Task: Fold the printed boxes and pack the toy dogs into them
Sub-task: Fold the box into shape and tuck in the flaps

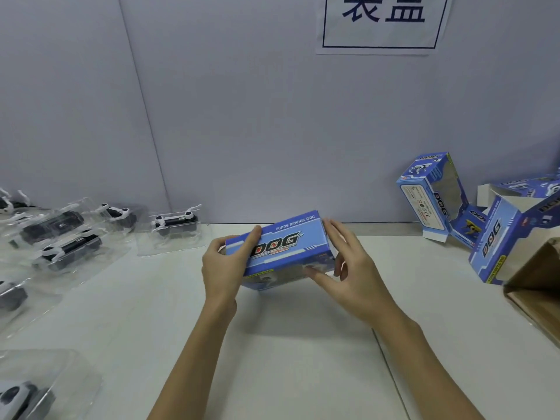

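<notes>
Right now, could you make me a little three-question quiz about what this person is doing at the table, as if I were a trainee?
1. True or false: both the left hand and the right hand are on the blue box.
2. Where do the toy dogs in clear trays lie: A) left of the person, B) right, C) inside the brown carton?
3. What big word is printed on top of the held box?

Key: 1 true; 2 A; 3 DOG.
</notes>
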The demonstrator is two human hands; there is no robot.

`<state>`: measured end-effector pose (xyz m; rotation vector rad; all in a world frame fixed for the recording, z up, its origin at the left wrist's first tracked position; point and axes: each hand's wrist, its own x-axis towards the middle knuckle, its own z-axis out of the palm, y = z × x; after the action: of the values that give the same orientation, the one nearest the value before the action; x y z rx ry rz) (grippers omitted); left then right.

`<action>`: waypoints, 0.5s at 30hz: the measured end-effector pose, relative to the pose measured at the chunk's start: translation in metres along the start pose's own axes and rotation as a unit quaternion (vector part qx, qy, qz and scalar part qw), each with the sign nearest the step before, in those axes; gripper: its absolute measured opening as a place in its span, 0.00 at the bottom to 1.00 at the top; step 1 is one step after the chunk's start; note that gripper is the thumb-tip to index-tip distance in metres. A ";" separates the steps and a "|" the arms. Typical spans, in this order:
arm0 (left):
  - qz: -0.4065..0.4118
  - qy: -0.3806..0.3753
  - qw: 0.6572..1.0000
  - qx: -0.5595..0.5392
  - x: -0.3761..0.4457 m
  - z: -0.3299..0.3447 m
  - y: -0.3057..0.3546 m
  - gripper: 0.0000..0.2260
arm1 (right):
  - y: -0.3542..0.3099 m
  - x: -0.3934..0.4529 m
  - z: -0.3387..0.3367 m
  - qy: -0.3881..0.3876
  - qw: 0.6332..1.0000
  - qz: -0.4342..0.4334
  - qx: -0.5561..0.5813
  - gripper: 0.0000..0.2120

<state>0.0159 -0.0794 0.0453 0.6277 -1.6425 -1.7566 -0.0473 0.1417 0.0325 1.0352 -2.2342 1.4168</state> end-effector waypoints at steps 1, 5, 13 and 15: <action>-0.013 0.004 1.000 -0.018 0.001 0.000 0.001 0.29 | 0.000 0.000 0.002 0.007 1.000 -0.016 -0.005 0.40; -0.057 -0.029 0.995 -0.078 -0.002 0.002 0.005 0.35 | -0.001 0.000 0.003 0.092 0.996 -0.003 -0.007 0.32; -0.002 -0.285 0.957 -0.049 -0.016 0.017 -0.010 0.21 | -0.006 0.007 -0.023 0.125 0.936 0.285 0.162 0.30; 0.004 -0.277 0.959 -0.060 -0.012 0.014 -0.016 0.20 | -0.005 0.007 -0.038 0.034 0.935 0.312 0.164 0.29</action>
<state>0.0114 -0.0610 0.0300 0.0619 -1.8652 -2.1341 -0.0531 0.1706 0.0573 0.3312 -2.4398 2.0979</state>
